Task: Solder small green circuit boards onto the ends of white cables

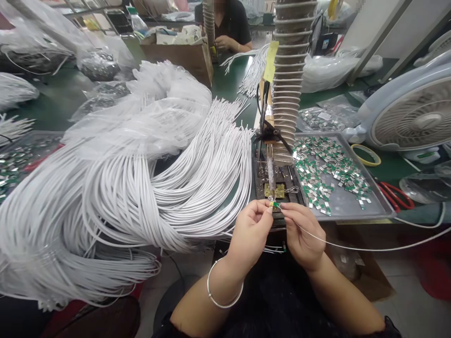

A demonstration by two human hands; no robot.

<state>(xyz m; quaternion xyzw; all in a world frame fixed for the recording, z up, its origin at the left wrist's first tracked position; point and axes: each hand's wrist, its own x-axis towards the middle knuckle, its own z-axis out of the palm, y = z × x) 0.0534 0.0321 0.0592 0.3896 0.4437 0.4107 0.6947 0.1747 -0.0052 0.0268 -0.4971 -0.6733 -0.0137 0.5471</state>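
My left hand and my right hand meet in front of me, their fingertips pinching a tiny green-and-metal clip. A thin white wire runs from my right hand off to the right. Just beyond my fingertips stands a small bench fixture with a brass-coloured plate. To the right lies a grey metal tray holding a scattered pile of green-and-silver clips. A huge heap of white cables fills the bench left of my left hand. A bangle circles my left wrist.
A ribbed white column rises behind the fixture. A white fan stands to the right, near a tape roll and red-handled scissors. Plastic bags lie along the green bench. A co-worker sits across it, behind a cardboard box.
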